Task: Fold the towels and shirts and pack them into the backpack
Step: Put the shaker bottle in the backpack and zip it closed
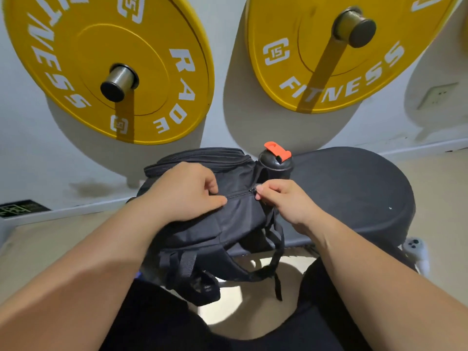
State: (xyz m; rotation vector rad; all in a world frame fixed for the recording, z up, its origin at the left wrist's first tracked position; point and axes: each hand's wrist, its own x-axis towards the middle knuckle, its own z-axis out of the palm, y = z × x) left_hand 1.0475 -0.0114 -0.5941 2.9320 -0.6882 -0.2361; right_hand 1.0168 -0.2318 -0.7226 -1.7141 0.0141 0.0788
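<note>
Centre frame, backpack (pixel 228 224) under both hands: left hand (pixel 187 191) grips it, right hand (pixel 283 198) pinches zipper pull (pixel 252 190).

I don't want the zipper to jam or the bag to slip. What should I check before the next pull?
1. Grip on the zipper pull: ok, the right hand pinches it.
2. Fabric held taut: ok, the left hand grips the backpack beside the zipper.
3. The straps clear of the zipper: ok, they hang below.
4. Backpack supported: ok, it rests on the bench, though its near end overhangs.
5. The bottle clear of the fingers: ok, it stands beyond them.
6. Whether towels and shirts are inside: cannot tell, none visible.
</note>
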